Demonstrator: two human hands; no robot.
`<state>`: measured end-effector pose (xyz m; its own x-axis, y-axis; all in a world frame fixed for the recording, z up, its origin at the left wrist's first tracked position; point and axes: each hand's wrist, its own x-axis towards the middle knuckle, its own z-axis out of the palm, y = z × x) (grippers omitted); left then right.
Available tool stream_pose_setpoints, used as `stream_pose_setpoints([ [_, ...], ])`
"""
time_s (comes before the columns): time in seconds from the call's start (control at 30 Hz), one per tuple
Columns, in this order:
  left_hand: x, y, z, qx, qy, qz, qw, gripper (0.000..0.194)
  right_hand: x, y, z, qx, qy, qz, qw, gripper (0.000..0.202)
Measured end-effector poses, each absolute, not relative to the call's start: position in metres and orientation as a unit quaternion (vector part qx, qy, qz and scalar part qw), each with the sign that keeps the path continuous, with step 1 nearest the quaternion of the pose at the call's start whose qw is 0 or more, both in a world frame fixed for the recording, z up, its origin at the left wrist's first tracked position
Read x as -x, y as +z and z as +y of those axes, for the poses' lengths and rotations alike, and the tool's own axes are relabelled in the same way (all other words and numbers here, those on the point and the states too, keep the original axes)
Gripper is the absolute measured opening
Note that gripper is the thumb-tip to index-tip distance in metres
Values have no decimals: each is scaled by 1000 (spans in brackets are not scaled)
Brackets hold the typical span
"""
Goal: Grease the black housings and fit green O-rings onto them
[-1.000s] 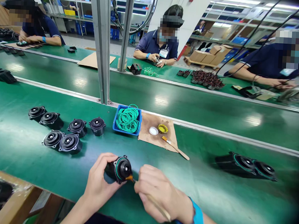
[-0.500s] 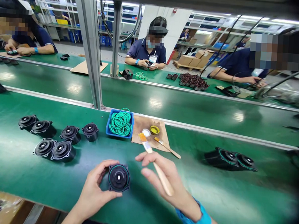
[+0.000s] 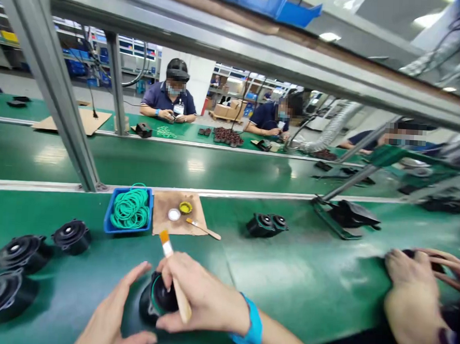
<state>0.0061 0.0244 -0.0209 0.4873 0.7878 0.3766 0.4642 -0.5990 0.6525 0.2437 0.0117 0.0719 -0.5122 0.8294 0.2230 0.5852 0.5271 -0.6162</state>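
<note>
A round black housing [image 3: 153, 307] with a green ring around its top stands on the green bench in front of me. My right hand [image 3: 207, 295] reaches over it, thumb and fingers about its rim. That same hand keeps a wooden-handled paintbrush [image 3: 167, 247], its orange-tipped bristles pointing up and away. On the housing's left side, my left hand [image 3: 108, 315] is open, thumb and fingers spread, apart from it. The right hand covers part of the housing's top.
Green rings fill a blue tray [image 3: 107, 221]. Beside it, stained cardboard [image 3: 163, 201] bears a yellow pot [image 3: 186, 207], a white lid [image 3: 174, 214] and another brush [image 3: 206, 230]. Black housings [image 3: 18, 250] stand left; two more [image 3: 263, 226] are ahead. A co-worker's hands [image 3: 413, 287] work at right.
My view has swung right. My left hand has let go of the housing and opened; my right hand, still with the brush, has come onto it. A co-worker's hands now show at right.
</note>
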Motion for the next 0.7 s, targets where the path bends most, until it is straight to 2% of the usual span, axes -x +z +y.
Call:
stream_pose_setpoints([
  [0.13, 24, 8, 70, -828, 339, 444, -51, 67, -308, 74, 27, 657, 32, -726, 201, 43],
  [0.23, 52, 26, 100, -787, 257, 543, -138, 68, -361, 69, 43, 753, -49, -637, 155, 30],
  [0.33, 70, 28, 121, -784, 173, 574, -162, 71, -397, 59, 54, 810, -89, -566, 121, 25],
  [0.47, 76, 27, 135, -787, 144, 582, -143, 49, -406, 54, 58, 835, -123, -525, 108, 22],
  [0.57, 70, 30, 128, -792, 154, 580, -114, 45, -387, 59, 67, 808, -127, -558, 142, 21],
  [0.7, 52, 26, 96, -805, 202, 555, -54, 56, -328, 65, 97, 675, -50, -705, 211, 19],
])
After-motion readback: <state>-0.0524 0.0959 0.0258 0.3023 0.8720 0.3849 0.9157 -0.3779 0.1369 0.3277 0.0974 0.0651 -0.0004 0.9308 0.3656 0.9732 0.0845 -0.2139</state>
